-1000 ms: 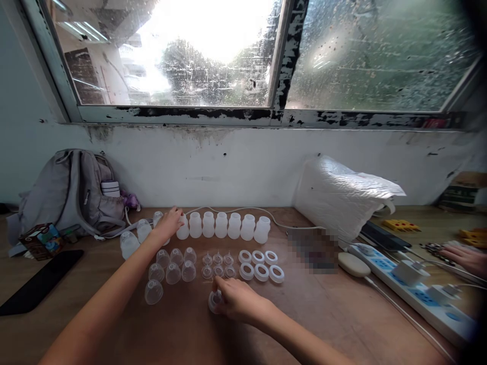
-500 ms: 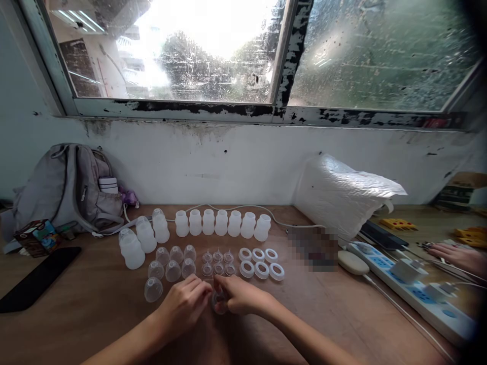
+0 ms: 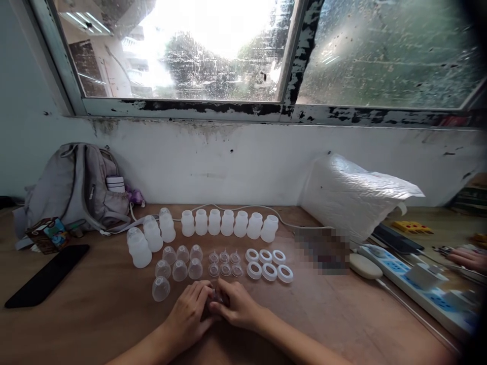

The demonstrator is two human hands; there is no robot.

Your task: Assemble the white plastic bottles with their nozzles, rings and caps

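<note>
My left hand (image 3: 192, 309) and my right hand (image 3: 239, 306) meet low in the middle of the table, fingers curled around a small clear piece that looks like a baby bottle nipple (image 3: 221, 298). Fingers cover most of it, so whether a collar ring is with it is hidden. Just beyond my fingertips stand two rows of clear bottle nipples (image 3: 224, 257). To their right lie white collar rings (image 3: 269, 271), also in two rows. Clear dome caps (image 3: 180, 270) stand to the left of the nipples.
Open frosted bottles (image 3: 227, 223) line the back, with three capped bottles (image 3: 139, 248) to their left. A black phone-like slab (image 3: 47, 276) and grey backpack (image 3: 76, 187) lie left. On the right are a power strip (image 3: 411, 284), a silvery bag (image 3: 350, 197) and another person's hand (image 3: 467, 257).
My left hand has closed in beside my right, and both now surround the clear piece. The whole view has shifted slightly, so things appear farther right.
</note>
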